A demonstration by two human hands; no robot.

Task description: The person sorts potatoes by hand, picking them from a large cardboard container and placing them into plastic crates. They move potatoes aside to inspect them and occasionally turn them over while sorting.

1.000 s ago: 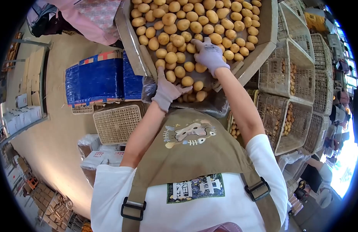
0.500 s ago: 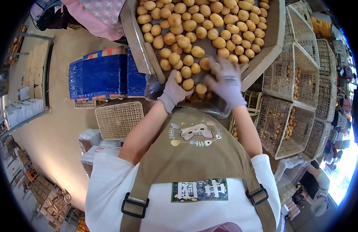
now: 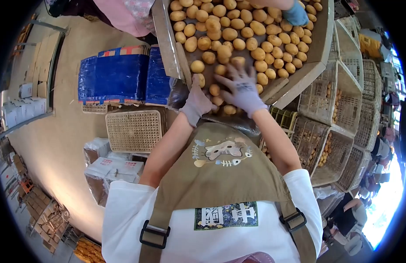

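Note:
Many yellow-brown potatoes [image 3: 229,34] lie on a sorting table [image 3: 302,83] with raised wooden sides, which narrows toward me. My left hand [image 3: 196,104], in a pale glove, is at the left of the narrow outlet. Its thumb points right and its fingers extend forward beside a potato [image 3: 197,66]. My right hand [image 3: 243,91], also gloved, is spread over potatoes in the middle of the outlet, its fingertips slightly blurred. Neither hand is closed around a potato. Below them, a few potatoes [image 3: 229,109] sit on the dark plastic-lined outlet.
Another person's blue-gloved hand [image 3: 296,14] reaches over the table's far right. Blue-wrapped boxes [image 3: 113,79] and an upturned plastic crate [image 3: 135,130] stand at left. Crates [image 3: 319,94] holding potatoes are stacked at right. A yellow-green crate [image 3: 283,119] sits beside the outlet.
My right hand has moved left and spread over the outlet potatoes. Potatoes there have shifted. The other person's blue-gloved hand has come into view, and the whole view has turned slightly.

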